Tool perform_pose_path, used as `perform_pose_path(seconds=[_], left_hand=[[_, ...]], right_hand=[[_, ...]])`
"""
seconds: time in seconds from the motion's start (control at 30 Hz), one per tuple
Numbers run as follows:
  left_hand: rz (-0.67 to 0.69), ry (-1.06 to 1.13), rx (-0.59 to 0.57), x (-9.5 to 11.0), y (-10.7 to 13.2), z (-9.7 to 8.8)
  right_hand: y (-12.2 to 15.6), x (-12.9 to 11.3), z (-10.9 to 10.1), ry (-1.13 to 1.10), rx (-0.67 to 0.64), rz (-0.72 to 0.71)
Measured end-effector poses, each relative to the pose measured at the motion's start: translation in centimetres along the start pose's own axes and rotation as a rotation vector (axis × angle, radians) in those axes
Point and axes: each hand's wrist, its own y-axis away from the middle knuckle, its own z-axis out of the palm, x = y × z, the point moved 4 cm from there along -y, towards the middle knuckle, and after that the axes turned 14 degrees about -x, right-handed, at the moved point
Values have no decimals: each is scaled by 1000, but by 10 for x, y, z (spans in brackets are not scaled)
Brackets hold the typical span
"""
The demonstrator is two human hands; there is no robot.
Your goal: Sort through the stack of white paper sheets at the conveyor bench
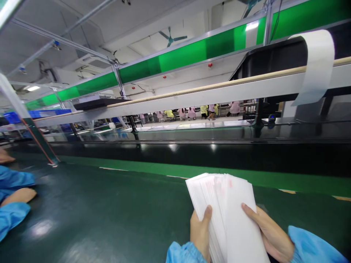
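A thick, slightly fanned stack of white paper sheets or flat sleeves, with faint reddish print near the top, is between my two hands over the bench. My left hand grips its left edge, thumb lying across the front. On the opposite side my right hand holds the edge, its thumb pressed on the front piece. The fingers behind the stack are mostly hidden. Blue sleeves cover both wrists.
A dark green bench top lies before me, with a black conveyor belt behind it. A white strip hangs over the rail. At far left are a co-worker's blue sleeves. A slanted post stands there.
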Motion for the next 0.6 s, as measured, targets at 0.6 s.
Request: perform_pose_path(seconds=[0.6], left_hand=[[-8,-50,103,8,3,11]], right_hand=[[3,2,1,-56,-25,32]])
